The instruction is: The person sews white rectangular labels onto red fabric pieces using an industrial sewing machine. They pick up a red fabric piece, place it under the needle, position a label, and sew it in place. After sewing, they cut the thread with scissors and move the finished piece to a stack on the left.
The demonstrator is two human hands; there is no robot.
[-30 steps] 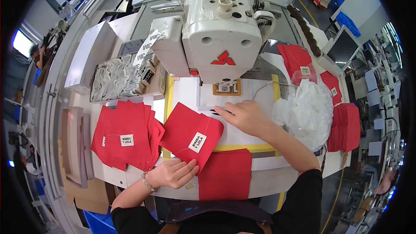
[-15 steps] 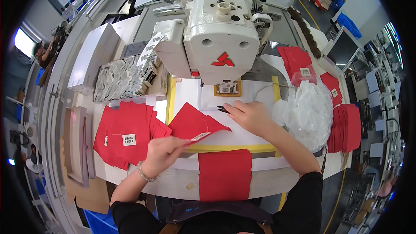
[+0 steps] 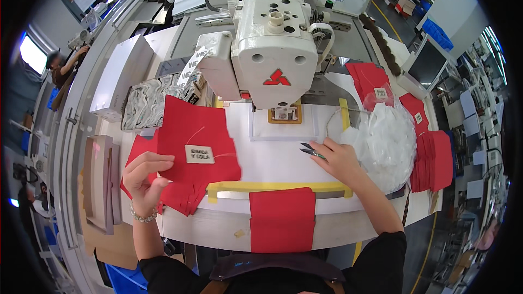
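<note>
My left hand (image 3: 146, 178) pinches the left edge of a red fabric piece (image 3: 199, 122). The piece is raised, its face turned up, and bears a small pale label (image 3: 200, 154) with loose thread ends beside it. Beneath it lies a pile of red pieces (image 3: 185, 201), partly covered. In my right hand (image 3: 344, 163) is a pair of thread snips (image 3: 314, 152), blades pointing left over the white work surface (image 3: 278, 166). Just beyond stands a white sewing machine (image 3: 278, 60), with a yellow-framed clamp (image 3: 285, 114) below its head.
A stack of red fabric (image 3: 282, 220) hangs over the front edge. On the right are a white plastic bag (image 3: 387, 144), more red pieces (image 3: 433, 160) and a small screen (image 3: 429, 65). To the left stand a box of folded labels (image 3: 144, 106), a white box (image 3: 121, 76) and an open carton (image 3: 98, 185).
My left hand has moved left, lifting the red piece off the work surface to above the pile. My right hand has shifted right and slightly nearer, bringing the snips into fuller view.
</note>
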